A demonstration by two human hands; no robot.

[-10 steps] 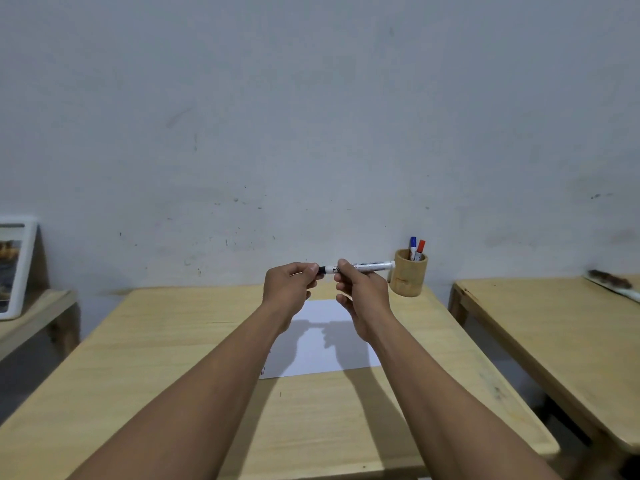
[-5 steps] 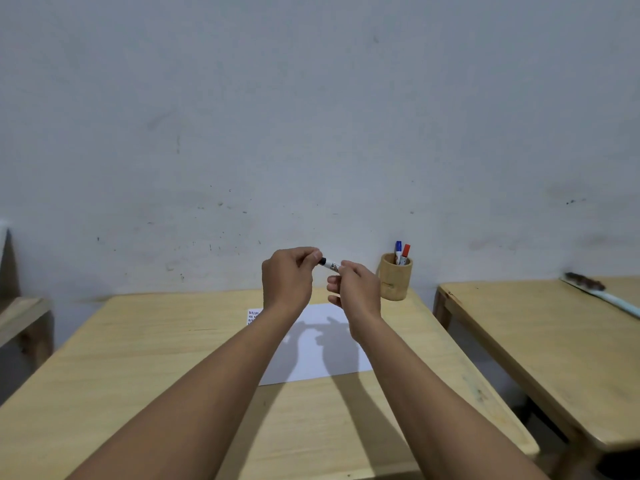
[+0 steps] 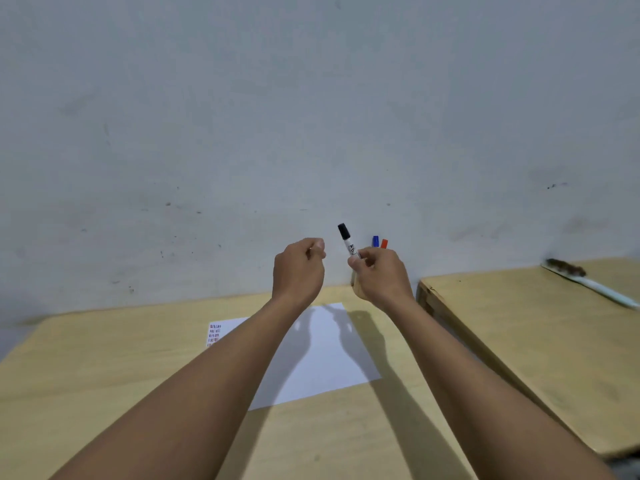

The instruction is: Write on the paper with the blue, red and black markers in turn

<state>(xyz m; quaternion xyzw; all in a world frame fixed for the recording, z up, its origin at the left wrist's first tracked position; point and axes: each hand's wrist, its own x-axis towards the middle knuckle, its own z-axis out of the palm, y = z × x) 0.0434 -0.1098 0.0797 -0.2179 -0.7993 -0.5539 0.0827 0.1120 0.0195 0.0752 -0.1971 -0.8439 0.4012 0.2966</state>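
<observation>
Head view: my left hand [image 3: 298, 268] is raised over the wooden desk [image 3: 104, 368], fingers curled into a loose fist, contents unclear. White paper [image 3: 322, 355] lies flat below, red writing at its left edge. My right hand [image 3: 379, 275] grips the black marker [image 3: 347, 241], cap up, tilted left. Blue [image 3: 375, 241] and red [image 3: 384, 243] caps peek out behind.

The paper [image 3: 322, 355] lies on the near surface [image 3: 104, 368], toward its far edge by the wall [image 3: 311, 116]. Above the paper's far end hover both hands, the left hand [image 3: 298, 270] left of the right hand [image 3: 379, 275]. A second surface [image 3: 540, 344] stands to the right, a brush [image 3: 588, 282] at its far end.
</observation>
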